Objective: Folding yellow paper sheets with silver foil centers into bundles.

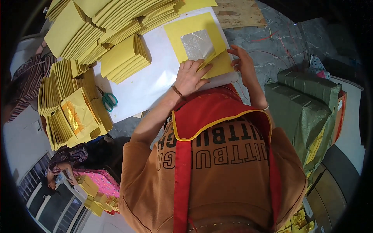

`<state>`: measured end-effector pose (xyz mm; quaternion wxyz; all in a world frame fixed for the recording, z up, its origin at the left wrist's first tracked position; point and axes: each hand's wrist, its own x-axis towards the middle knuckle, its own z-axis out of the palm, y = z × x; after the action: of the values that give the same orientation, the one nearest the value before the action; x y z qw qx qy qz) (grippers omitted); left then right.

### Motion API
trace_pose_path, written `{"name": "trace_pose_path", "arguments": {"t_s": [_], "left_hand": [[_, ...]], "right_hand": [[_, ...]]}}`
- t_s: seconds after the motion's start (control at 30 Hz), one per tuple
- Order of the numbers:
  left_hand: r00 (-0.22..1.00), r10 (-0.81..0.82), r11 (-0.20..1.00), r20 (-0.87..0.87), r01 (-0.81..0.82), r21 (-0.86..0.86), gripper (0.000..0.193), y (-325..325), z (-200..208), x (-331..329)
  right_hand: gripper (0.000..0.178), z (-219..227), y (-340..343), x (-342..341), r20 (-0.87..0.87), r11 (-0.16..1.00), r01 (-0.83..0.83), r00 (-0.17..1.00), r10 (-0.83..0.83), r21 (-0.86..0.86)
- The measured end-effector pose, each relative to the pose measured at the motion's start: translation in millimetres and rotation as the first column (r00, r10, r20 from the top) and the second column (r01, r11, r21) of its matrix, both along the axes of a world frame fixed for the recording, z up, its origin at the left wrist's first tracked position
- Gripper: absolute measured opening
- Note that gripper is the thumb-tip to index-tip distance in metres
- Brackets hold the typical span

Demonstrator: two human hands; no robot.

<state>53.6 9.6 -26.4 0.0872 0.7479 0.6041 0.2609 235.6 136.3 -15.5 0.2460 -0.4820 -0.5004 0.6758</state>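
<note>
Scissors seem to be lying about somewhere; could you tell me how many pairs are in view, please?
1: the green-handled scissors lie on the white board, left of the left hand, beside the yellow paper stacks. Others may be hidden under paper.

White board [155, 83] bears yellow paper stacks [124, 58] and green scissors [109, 100].

Paper sheets and stacks around the hands [215, 72]

A sheet [192, 29] bearing a foil square [197, 44] lies on the board [155, 81] under the hands; folded stacks [124, 58] sit left of them, scissors [109, 100] further left, wrapped bundles [301, 105] right.
</note>
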Motion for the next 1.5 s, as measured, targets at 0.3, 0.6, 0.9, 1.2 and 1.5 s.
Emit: {"name": "trace_pose_path", "arguments": {"t_s": [0.3,0.6,0.9,1.2,1.5], "left_hand": [[0.998,-0.042,0.999,0.054,0.042,-0.007,0.048,2,4,-4],[0.984,-0.031,1.000,0.176,0.031,0.004,0.038,2,-2,-13],[0.885,0.132,0.991,0.447,-0.124,-0.047,0.011,-6,-3,-12],[0.846,0.250,0.968,0.472,-0.210,-0.135,0.009,-8,-1,-11],[0.852,0.210,0.978,0.480,-0.179,-0.109,0.029,-7,0,-15]], "right_hand": [[0.046,-3,4,1,-0.001,0.999,-0.013,1.000,0.013,0.034],[0.049,0,0,-4,-0.087,0.995,0.055,0.994,-0.062,-0.082],[0.047,-5,0,-1,-0.103,0.990,-0.001,0.995,-0.014,-0.140],[0.045,-7,-4,-2,-0.006,0.989,-0.145,0.989,0.145,-0.043],[0.041,12,-1,-24,-0.267,0.970,-0.088,0.963,0.025,-0.227]]}}
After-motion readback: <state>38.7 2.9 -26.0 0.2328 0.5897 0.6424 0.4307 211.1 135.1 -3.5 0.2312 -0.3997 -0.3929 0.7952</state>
